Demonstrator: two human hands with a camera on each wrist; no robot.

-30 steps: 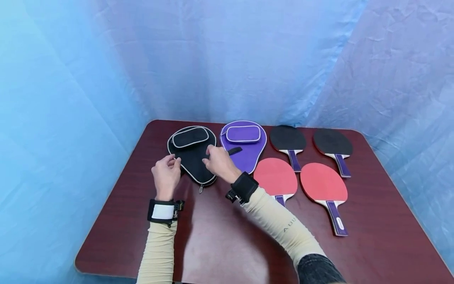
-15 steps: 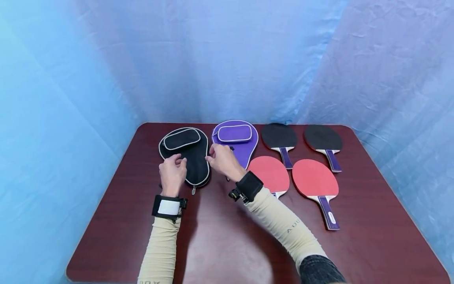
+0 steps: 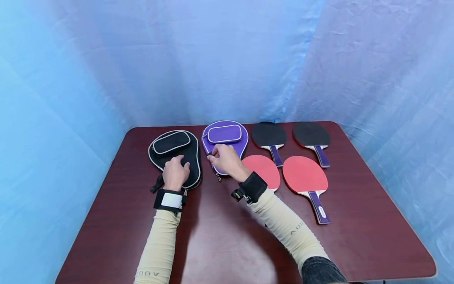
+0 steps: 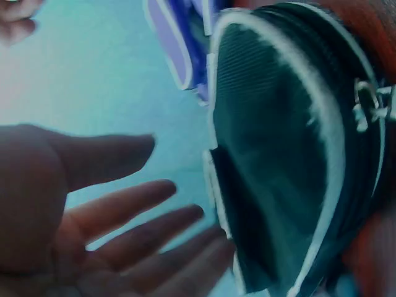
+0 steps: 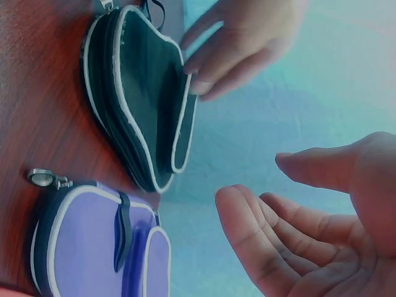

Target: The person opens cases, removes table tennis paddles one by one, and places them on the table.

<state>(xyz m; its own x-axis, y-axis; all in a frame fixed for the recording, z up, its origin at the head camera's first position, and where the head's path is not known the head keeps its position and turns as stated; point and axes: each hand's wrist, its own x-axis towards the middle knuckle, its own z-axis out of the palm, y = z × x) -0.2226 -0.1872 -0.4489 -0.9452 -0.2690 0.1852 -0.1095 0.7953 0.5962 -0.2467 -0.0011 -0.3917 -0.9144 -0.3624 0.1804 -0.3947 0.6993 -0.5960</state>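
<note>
A black paddle case (image 3: 191, 157) with white piping lies flat at the back left of the table. My left hand (image 3: 175, 173) hovers over its lower half, fingers spread and relaxed; the left wrist view shows nothing in it. To the right lies a purple paddle case (image 3: 242, 144), with a front pocket and a short black strap (image 5: 122, 238). My right hand (image 3: 228, 159) is over the lower part of that case and hides some of it. In the right wrist view its fingers are loosely bent, thumb apart, holding nothing. Both cases' zipper pulls hang toward me.
Two table tennis paddles with black faces, one a black paddle (image 3: 268, 134), lie at the back right. Nearer are two with red faces, one a red paddle (image 3: 305, 173); my right forearm partly covers the other. A blue curtain (image 3: 213, 59) surrounds the table (image 3: 354, 236).
My left hand has moved from the black case's left edge to over its lower half, its fingers spreading. The right hand has shifted from the black case to the purple one. The view has turned right.
</note>
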